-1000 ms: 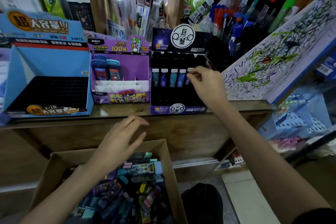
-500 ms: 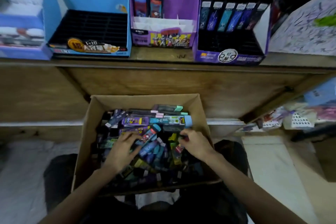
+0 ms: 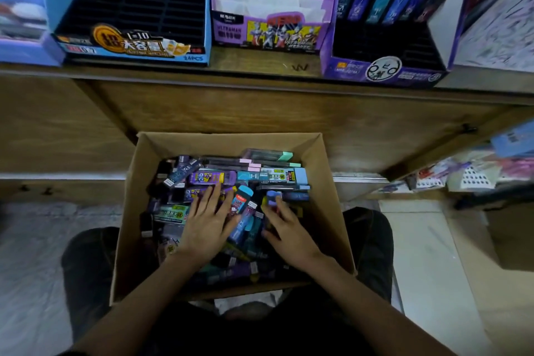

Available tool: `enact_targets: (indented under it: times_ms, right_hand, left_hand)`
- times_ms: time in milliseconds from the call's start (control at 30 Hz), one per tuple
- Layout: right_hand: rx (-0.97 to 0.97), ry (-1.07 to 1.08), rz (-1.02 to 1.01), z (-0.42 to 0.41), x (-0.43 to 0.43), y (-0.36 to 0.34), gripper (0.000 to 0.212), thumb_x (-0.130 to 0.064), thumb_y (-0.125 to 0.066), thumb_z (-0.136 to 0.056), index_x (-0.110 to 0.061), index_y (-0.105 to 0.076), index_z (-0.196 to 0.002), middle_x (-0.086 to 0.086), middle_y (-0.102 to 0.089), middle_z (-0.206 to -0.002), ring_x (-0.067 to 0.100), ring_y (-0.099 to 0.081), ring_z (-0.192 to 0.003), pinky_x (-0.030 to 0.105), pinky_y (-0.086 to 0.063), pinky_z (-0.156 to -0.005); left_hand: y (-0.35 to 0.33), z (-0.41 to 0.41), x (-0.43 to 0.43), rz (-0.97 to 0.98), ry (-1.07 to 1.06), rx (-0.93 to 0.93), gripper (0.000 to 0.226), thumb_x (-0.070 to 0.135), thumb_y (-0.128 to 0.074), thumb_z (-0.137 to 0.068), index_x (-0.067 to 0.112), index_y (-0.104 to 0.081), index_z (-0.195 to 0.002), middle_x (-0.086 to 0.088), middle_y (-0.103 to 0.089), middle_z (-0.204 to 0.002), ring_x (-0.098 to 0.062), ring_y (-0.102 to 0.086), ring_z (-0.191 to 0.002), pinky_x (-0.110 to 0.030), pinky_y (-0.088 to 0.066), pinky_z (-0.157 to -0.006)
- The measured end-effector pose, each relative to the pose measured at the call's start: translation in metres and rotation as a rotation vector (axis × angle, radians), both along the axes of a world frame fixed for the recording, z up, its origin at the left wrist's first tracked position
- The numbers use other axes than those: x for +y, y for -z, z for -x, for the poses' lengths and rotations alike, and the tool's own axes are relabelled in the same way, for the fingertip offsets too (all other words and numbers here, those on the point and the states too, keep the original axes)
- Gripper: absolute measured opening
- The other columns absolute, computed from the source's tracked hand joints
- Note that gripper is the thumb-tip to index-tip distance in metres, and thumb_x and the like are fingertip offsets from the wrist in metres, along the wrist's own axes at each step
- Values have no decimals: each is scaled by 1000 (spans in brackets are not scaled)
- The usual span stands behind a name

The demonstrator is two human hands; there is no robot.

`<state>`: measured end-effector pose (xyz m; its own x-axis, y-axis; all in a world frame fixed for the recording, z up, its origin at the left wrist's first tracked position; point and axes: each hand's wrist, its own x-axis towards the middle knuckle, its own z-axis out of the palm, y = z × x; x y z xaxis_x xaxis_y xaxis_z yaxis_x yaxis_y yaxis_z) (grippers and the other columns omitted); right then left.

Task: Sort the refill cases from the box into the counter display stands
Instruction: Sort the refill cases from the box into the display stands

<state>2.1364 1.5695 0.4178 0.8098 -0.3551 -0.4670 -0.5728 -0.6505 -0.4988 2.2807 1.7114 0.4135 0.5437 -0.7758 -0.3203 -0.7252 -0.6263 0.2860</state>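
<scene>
I see both hands inside the cardboard box (image 3: 135, 211) of refill cases (image 3: 208, 178). My left hand (image 3: 208, 224) lies flat, fingers spread on the pile; my right hand (image 3: 290, 230) pinches a blue-capped case (image 3: 273, 199). The display stands (image 3: 384, 68) sit above on the table (image 3: 260, 63).

The right hand (image 3: 289, 233) pinches a blue-capped case (image 3: 273, 199) in the box (image 3: 325, 170). Just left of the grip, the left hand (image 3: 206, 228) lies flat, fingers spread, on loose cases (image 3: 208, 177). Well beyond the grip, stands (image 3: 268, 35) line the counter (image 3: 260, 65).
</scene>
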Motion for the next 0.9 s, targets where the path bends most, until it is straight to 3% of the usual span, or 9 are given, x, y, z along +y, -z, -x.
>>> enact_targets:
  times_ms: [100, 167, 233, 333, 400, 500, 700, 800, 900]
  right_hand:
    - [-95, -67, -68, -2, 3, -6, 54, -21, -53, -95, -21, -33, -145, 1, -7, -159, 19, -9, -145, 32, -19, -117]
    - [-210, -14, -137, -4, 3, -11, 44, -12, -55, -93, -14, -47, -137, 3, -29, -152, 17, -23, -141, 25, -22, -115]
    - [-323, 109, -126, -5, 1, -13, 31, -6, -55, -91, -10, -59, -122, 5, -46, -135, 18, -41, -129, 24, -31, -109]
    - [-307, 402, 18, -8, -1, -9, 21, -15, -62, -89, -11, -59, -109, 6, -47, -121, 21, -49, -114, 32, -43, -96]
    - [-178, 539, 18, -10, 0, -3, 36, -30, -67, -86, -10, -52, -111, 8, -47, -119, 23, -48, -112, 30, -43, -87]
    - [-66, 607, -124, -14, 4, 4, 54, -36, -71, -81, -9, -43, -118, 11, -47, -121, 27, -49, -112, 31, -42, -86]
    - [-150, 837, -381, -18, 0, 10, 68, -11, -80, -71, -4, -40, -126, 10, -54, -123, 22, -54, -113, 33, -46, -93]
    - [-134, 905, -434, -20, -2, 11, 61, -7, -80, -71, -2, -47, -122, 6, -60, -117, 21, -57, -108, 27, -45, -86]
    - [-126, 929, -454, -21, 2, 9, 43, -5, -77, -73, -2, -55, -111, 9, -65, -108, 22, -62, -99, 29, -49, -83]
  left_hand:
    - [-11, 1, 8, -27, 21, -56, 105, 78, 15, -73, 19, -32, -146, -16, -30, -152, -33, -28, -140, -45, -25, -110]
    - [-16, 1, 14, -41, 11, -98, 85, 75, -16, -82, 20, -37, -144, -13, -41, -144, -32, -38, -130, -41, -34, -103]
    - [-17, 2, 16, -62, -29, -48, 76, 69, -44, -82, 25, -34, -143, -7, -38, -139, -27, -36, -123, -36, -33, -101]
    - [-20, 3, 11, -38, -148, 56, 78, 60, -63, -77, 21, -35, -138, -10, -37, -130, -26, -34, -116, -33, -32, -98]
    - [-23, 2, 4, -28, -223, 137, 80, 53, -71, -73, 16, -35, -135, -11, -39, -128, -27, -35, -117, -34, -32, -98]
    - [-25, 1, -6, -94, -248, 216, 79, 47, -75, -72, 10, -38, -131, -11, -43, -128, -28, -39, -120, -36, -37, -99]
    - [-28, 0, -16, -167, -169, 286, 46, 41, -70, -79, 12, -55, -112, -8, -61, -113, -23, -58, -101, -30, -44, -79]
    - [-28, 3, -18, -197, -144, 275, 42, 42, -68, -81, 13, -57, -110, -6, -61, -111, -23, -58, -100, -28, -42, -75]
    - [-26, 3, -14, -69, -235, 355, 37, 35, -69, -83, 13, -59, -111, -6, -64, -105, -24, -61, -96, -26, -42, -73]
